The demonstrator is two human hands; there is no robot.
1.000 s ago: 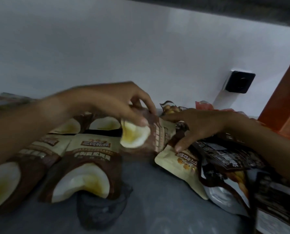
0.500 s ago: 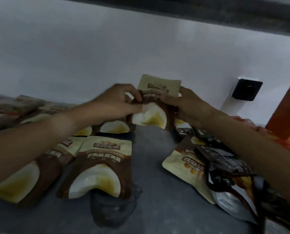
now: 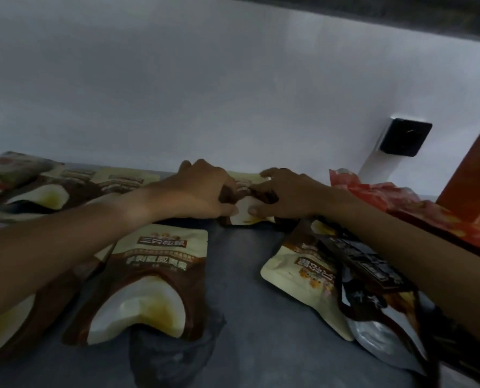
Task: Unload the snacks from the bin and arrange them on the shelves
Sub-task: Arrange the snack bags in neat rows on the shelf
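A brown and cream snack pouch (image 3: 247,217) lies flat at the back of the grey shelf (image 3: 241,275), close to the white wall. My left hand (image 3: 202,191) grips its left side and my right hand (image 3: 283,194) grips its right side, both pressing it down. My fingers cover most of the pouch. More pouches of the same kind lie in rows on the left, the nearest one (image 3: 149,281) in front of my left forearm.
A loose heap of cream, dark and silver snack packs (image 3: 342,278) lies on the right under my right forearm. Red packs (image 3: 387,200) sit behind it beside an orange panel (image 3: 473,175). A black wall socket (image 3: 405,137) is on the back wall.
The pouch was held upright in both hands half a second ago; it now lies flat at the back of the shelf, with both hands lowered and reaching farther in.
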